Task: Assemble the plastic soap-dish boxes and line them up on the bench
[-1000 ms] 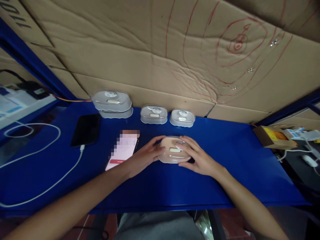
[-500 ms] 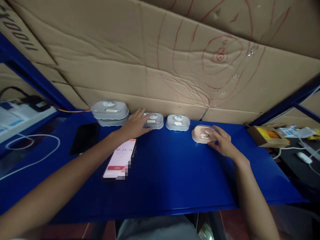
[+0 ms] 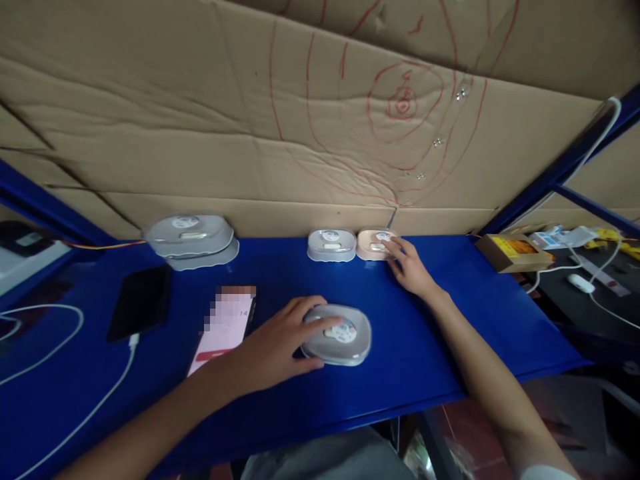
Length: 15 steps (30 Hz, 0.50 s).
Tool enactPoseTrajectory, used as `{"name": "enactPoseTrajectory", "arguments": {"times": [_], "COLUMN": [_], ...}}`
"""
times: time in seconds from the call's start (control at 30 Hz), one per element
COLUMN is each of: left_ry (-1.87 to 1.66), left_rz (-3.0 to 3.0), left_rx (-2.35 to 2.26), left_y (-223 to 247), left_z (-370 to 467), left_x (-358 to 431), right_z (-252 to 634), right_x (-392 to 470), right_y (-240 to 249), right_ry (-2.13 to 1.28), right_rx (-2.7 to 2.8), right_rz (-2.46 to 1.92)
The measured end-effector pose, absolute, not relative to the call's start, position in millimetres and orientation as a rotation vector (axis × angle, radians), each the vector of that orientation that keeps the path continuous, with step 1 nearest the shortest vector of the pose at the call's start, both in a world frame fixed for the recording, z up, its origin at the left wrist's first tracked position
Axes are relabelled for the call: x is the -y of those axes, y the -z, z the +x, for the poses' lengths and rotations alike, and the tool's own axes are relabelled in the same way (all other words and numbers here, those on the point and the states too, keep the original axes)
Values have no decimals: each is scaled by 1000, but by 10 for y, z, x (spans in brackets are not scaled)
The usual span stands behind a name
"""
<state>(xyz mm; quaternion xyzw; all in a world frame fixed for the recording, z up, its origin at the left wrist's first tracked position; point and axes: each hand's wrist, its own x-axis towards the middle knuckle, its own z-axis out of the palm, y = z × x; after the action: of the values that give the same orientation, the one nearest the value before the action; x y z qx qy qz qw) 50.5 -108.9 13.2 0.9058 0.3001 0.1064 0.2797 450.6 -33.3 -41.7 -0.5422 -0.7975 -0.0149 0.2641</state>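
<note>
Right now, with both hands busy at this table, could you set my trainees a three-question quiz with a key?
1. Multiple choice: which thing are the fingertips of the right hand at?
A) the slim phone with a lit pink screen
B) the peach oval plastic box
C) the brown cardboard box with a yellow label

2. True or false: the thin white cable is plugged into the flat black device.

3. Fill the gap: the left hand is on a grey oval plastic box, which is ____ the front edge of the blue metal table than the peach one is.

Key: 1 B; 2 true; 3 nearer.
</note>
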Motion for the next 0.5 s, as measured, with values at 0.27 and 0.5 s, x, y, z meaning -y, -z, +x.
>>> {"name": "enactPoseTrajectory", "arguments": {"times": [0.27, 0.5], "left_ry": [-334, -448], "left_rz": [2317, 2133], "left_rx": [-886, -986], "left_y": [51, 165], "left_z": [564, 445], "left_x": [1054, 991], "right_z": [3734, 3343], "right_x": [899, 1260], "right_y": [95, 59], "right_ry": [-282, -543], "right_rx": [2335, 2503], "right_rz": [-1154, -926]}}
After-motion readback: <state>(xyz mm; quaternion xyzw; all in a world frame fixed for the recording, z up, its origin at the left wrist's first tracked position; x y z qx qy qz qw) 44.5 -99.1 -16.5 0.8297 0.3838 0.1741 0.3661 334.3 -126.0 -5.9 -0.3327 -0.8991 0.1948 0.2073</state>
